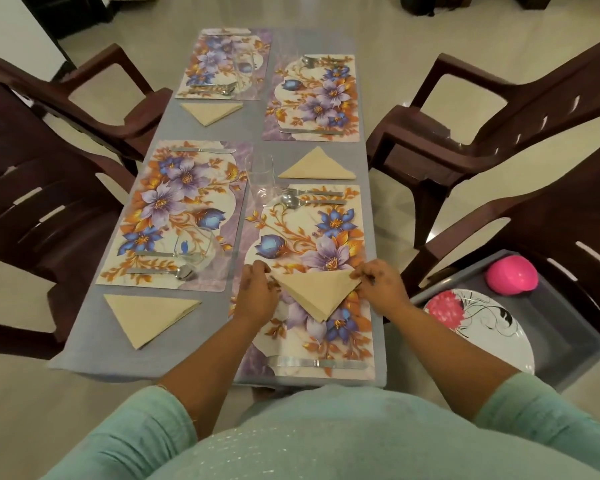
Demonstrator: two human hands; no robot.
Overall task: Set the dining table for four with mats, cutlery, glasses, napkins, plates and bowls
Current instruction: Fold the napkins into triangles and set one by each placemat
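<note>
4 floral mats, cutlery, glasses laid; 3 folded napkins set. Left hand and right hand pinched napkin 4 by its corners over the near-right mat — plates, pink bowl waited in the tray.

No readable text, label, brand, number or sign appears anywhere in this view — the surfaces carry only pictures and patterns.
</note>
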